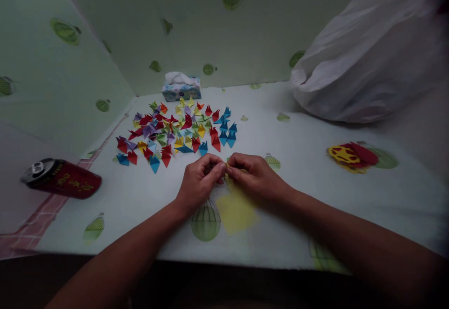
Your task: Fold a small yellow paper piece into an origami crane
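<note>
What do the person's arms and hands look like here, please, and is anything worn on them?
Both arms are bare as far as the view shows: no sleeves, gloves, watch or bracelet. The left hand and the right hand show no rings that I can make out, though the dim light and curled fingers hide detail.

Table cover (pixel 140 197) pale green-white, printed with green striped balloons; same print on the wall covering (pixel 196 28). Pink-red grid strip along the cover's left edge. Folded paper pieces (pixel 177 133) mixed: red, blue, yellow, purple, green, orange. Yellow paper sheet (pixel 235 213) flat, plain. Small yellow paper piece (pixel 228 168) between the fingers. Can (pixel 63 179) dark red with gold markings, silver top. Tissue box (pixel 181 91) blue-green patterned, white tissue. Plastic bag (pixel 372 56) white. Wrapper (pixel 352 156) red and yellow.
</note>
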The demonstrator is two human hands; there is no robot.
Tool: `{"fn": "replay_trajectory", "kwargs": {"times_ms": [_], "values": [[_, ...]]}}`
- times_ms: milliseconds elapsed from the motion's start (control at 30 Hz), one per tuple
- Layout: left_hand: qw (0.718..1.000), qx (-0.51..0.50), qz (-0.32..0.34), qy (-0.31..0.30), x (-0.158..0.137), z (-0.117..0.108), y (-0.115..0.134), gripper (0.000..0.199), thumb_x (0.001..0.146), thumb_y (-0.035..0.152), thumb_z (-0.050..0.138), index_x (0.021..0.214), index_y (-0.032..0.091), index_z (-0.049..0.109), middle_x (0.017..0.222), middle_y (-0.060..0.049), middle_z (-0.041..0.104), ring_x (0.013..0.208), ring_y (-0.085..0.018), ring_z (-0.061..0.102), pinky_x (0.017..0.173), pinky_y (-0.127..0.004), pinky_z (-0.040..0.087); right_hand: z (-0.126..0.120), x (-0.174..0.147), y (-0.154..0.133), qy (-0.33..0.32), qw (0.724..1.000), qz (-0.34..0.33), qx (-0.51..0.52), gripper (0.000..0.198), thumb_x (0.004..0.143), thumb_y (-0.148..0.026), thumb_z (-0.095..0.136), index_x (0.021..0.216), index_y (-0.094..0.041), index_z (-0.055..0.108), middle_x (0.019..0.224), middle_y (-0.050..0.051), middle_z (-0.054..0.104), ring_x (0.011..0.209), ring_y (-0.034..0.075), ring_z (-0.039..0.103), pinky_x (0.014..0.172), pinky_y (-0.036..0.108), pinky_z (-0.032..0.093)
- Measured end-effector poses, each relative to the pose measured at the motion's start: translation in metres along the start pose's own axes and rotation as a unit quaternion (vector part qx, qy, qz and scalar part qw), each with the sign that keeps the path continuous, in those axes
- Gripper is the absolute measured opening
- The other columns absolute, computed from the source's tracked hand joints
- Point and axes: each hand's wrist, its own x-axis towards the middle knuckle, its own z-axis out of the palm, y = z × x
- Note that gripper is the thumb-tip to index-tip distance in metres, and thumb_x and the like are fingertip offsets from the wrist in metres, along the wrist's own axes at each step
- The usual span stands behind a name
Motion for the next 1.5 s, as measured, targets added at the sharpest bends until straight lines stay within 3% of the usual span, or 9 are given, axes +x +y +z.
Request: {"fn": "replay_trajectory", "kwargs": {"times_ms": [233, 433, 533, 700, 833, 1000, 1167, 1333, 1500], "values": [[0.998, 0.050, 0.029, -0.005, -0.005, 0.001, -0.001, 0.018, 0.093, 0.032, 0.059, 0.082, 0.018, 0.059, 0.067, 0.002, 0.061, 0.060, -0.010, 0.058, 0.061, -0.023, 0.046, 0.000, -0.002, -0.006, 0.015, 0.997, -0.049, -0.062, 0.022, 0.091, -0.022, 0.053, 0.070, -0.019, 0.050, 0.064, -0.001, 0.053, 0.058, 0.011, 0.044, 0.059, 0.025, 0.033], [0.999, 0.026, 0.030, -0.023, -0.006, 0.002, -0.005, 0.018, 0.096, 0.034, 0.055, 0.087, 0.019, 0.057, 0.069, 0.002, 0.059, 0.061, -0.011, 0.057, 0.061, -0.024, 0.046, 0.001, -0.003, -0.004, 0.019, 0.992, -0.083, -0.097, 0.023, 0.092, -0.018, 0.051, 0.069, -0.018, 0.048, 0.065, -0.001, 0.053, 0.059, 0.011, 0.046, 0.059, 0.024, 0.033], [0.996, 0.054, 0.063, -0.023, -0.006, 0.002, -0.005, 0.019, 0.096, 0.031, 0.054, 0.082, 0.018, 0.056, 0.065, 0.003, 0.056, 0.057, -0.009, 0.052, 0.059, -0.023, 0.043, 0.002, -0.003, -0.004, 0.020, 0.990, -0.099, -0.103, 0.024, 0.092, -0.018, 0.051, 0.069, -0.018, 0.047, 0.065, -0.001, 0.052, 0.059, 0.011, 0.046, 0.059, 0.024, 0.032], [0.998, 0.005, 0.064, -0.002, -0.007, 0.003, -0.004, 0.018, 0.097, 0.033, 0.055, 0.086, 0.018, 0.056, 0.066, 0.004, 0.057, 0.057, -0.009, 0.054, 0.057, -0.022, 0.044, 0.002, -0.005, -0.004, 0.041, 0.987, -0.115, -0.105, 0.025, 0.094, -0.019, 0.050, 0.070, -0.019, 0.043, 0.063, -0.002, 0.048, 0.057, 0.011, 0.044, 0.058, 0.023, 0.032], [0.991, 0.098, 0.087, -0.007, -0.007, 0.002, -0.004, 0.024, 0.098, 0.032, 0.051, 0.079, 0.018, 0.055, 0.061, 0.005, 0.055, 0.052, -0.008, 0.051, 0.057, -0.022, 0.041, 0.006, -0.005, -0.002, 0.052, 0.983, -0.131, -0.117, 0.029, 0.095, -0.021, 0.049, 0.068, -0.021, 0.037, 0.062, -0.002, 0.045, 0.057, 0.011, 0.042, 0.058, 0.025, 0.031], [0.983, 0.142, 0.102, 0.049, -0.006, 0.003, -0.007, 0.025, 0.097, 0.033, 0.054, 0.076, 0.018, 0.055, 0.057, 0.006, 0.052, 0.048, -0.007, 0.047, 0.053, -0.022, 0.037, 0.010, -0.005, -0.001, 0.072, 0.993, -0.076, -0.047, 0.028, 0.094, -0.027, 0.052, 0.068, -0.020, 0.046, 0.062, -0.002, 0.050, 0.057, 0.011, 0.044, 0.059, 0.025, 0.033], [0.997, 0.020, 0.043, 0.064, -0.001, 0.004, -0.007, 0.027, 0.096, 0.036, 0.055, 0.075, 0.018, 0.052, 0.058, 0.005, 0.055, 0.048, -0.008, 0.051, 0.051, -0.021, 0.041, 0.006, -0.002, 0.000, 0.018, 0.997, 0.009, 0.071, 0.022, 0.090, -0.030, 0.056, 0.072, -0.018, 0.057, 0.067, 0.000, 0.061, 0.062, 0.013, 0.054, 0.061, 0.025, 0.040], [0.998, -0.038, 0.029, 0.031, 0.002, 0.002, -0.008, 0.024, 0.095, 0.035, 0.056, 0.079, 0.017, 0.056, 0.063, 0.004, 0.057, 0.051, -0.008, 0.056, 0.054, -0.020, 0.045, 0.004, -0.001, -0.002, -0.003, 0.995, 0.022, 0.095, 0.020, 0.088, -0.026, 0.055, 0.070, -0.018, 0.055, 0.066, 0.000, 0.060, 0.062, 0.012, 0.053, 0.061, 0.025, 0.040], [0.997, -0.067, 0.010, 0.034, 0.003, 0.001, -0.011, 0.024, 0.095, 0.036, 0.056, 0.079, 0.017, 0.055, 0.064, 0.005, 0.057, 0.051, -0.007, 0.054, 0.054, -0.020, 0.045, 0.004, -0.001, -0.003, 0.017, 0.994, 0.012, 0.106, 0.017, 0.090, -0.026, 0.055, 0.076, -0.017, 0.057, 0.069, -0.001, 0.059, 0.063, 0.012, 0.054, 0.062, 0.025, 0.041]]}}
